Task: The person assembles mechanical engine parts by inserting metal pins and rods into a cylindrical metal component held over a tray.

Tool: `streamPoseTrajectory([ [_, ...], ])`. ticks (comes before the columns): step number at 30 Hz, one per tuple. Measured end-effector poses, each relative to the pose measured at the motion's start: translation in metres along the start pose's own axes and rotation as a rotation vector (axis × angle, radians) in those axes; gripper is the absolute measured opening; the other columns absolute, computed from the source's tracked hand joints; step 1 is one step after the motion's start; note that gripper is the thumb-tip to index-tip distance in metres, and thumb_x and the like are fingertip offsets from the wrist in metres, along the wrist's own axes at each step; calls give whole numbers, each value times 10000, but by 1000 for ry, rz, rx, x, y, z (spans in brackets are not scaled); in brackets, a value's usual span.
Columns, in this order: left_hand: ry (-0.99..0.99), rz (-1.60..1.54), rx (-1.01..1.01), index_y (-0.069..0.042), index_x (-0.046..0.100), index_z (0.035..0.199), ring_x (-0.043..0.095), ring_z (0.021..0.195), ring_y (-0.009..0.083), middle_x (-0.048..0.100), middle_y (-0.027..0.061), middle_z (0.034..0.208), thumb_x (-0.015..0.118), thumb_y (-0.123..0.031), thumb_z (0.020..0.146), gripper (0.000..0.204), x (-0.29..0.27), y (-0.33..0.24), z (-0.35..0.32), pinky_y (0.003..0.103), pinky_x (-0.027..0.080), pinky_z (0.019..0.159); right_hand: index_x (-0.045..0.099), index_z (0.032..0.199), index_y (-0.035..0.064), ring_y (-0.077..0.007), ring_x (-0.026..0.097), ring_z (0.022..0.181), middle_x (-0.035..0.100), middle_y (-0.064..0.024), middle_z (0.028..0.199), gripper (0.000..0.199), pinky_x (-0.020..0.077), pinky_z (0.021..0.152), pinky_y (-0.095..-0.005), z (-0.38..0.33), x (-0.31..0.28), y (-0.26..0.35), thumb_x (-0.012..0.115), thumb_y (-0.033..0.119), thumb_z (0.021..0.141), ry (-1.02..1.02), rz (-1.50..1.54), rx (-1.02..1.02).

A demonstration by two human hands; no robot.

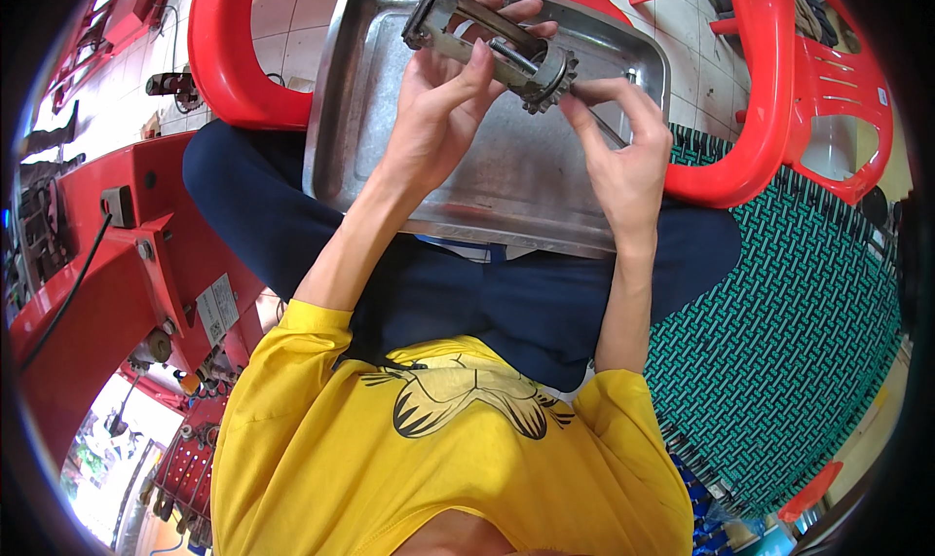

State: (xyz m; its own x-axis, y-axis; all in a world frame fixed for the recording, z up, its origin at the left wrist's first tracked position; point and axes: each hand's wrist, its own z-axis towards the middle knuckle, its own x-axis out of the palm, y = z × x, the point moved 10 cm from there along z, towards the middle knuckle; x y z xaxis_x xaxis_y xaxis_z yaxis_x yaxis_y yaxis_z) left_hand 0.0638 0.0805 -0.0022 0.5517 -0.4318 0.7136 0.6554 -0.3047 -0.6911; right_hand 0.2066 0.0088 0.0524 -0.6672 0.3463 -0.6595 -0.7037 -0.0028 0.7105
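My left hand (448, 98) is wrapped round a greasy metal assembly (467, 52), a long frame with parallel bars between its ends. It is tilted, its dark blocky end up to the left. At the lower right end sits a toothed gear (558, 81). The thumb and forefinger of my right hand (628, 152) are pinched together at the gear's edge. A thin metal rod (611, 132) shows beside these fingers; I cannot tell whether they hold it. Both hands are above a shallow steel tray (497, 201).
Beneath the tray's far side is a red plastic chair (243, 98); another red chair (838, 108) stands at the far right. A red metal machine frame (117, 235) is close on my left. A green woven surface (779, 332) spreads along my right.
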Motion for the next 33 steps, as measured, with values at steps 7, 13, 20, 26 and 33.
streamPoseTrajectory([
  [7, 10, 57, 21, -114, 437, 1490, 474, 1448, 379, 479, 193, 1555, 688, -360, 998, 604, 1, -2, 1, 478, 459, 1159, 752, 995, 43, -266, 715, 916, 770, -90, 916, 214, 502, 916, -356, -1, 3, -11, 835, 140, 824, 12, 24, 52],
  [13, 1, 50, 6, -100, 419, 1501, 478, 1444, 387, 477, 212, 1552, 688, -359, 1000, 624, 0, 0, 1, 481, 461, 1155, 747, 1080, 51, -226, 735, 871, 782, -102, 936, 321, 540, 842, -341, 1, -1, -14, 855, 90, 780, -1, 115, 31],
  [20, -6, -84, -3, -36, 373, 1527, 454, 1462, 365, 469, 208, 1559, 710, -149, 973, 658, -7, 7, -2, 478, 391, 1194, 741, 1124, 68, -234, 757, 908, 786, -105, 938, 379, 551, 853, -336, -2, 3, -14, 857, 77, 763, 16, 88, 39],
  [26, 76, -71, 53, -34, 404, 1506, 538, 1391, 350, 533, 198, 1502, 667, -197, 1010, 585, 2, 1, -1, 464, 447, 1143, 663, 1270, 43, -138, 719, 992, 751, -52, 952, 551, 527, 909, -301, -1, 3, -10, 841, -29, 753, 62, 167, -11],
  [33, 50, 7, 15, -36, 416, 1509, 557, 1374, 343, 553, 208, 1480, 683, -194, 1001, 595, -1, 6, -3, 457, 449, 1137, 537, 1409, 0, -187, 737, 960, 672, -123, 1265, 710, 572, 904, -309, -3, 3, -11, 775, -91, 746, 82, 202, 142],
])
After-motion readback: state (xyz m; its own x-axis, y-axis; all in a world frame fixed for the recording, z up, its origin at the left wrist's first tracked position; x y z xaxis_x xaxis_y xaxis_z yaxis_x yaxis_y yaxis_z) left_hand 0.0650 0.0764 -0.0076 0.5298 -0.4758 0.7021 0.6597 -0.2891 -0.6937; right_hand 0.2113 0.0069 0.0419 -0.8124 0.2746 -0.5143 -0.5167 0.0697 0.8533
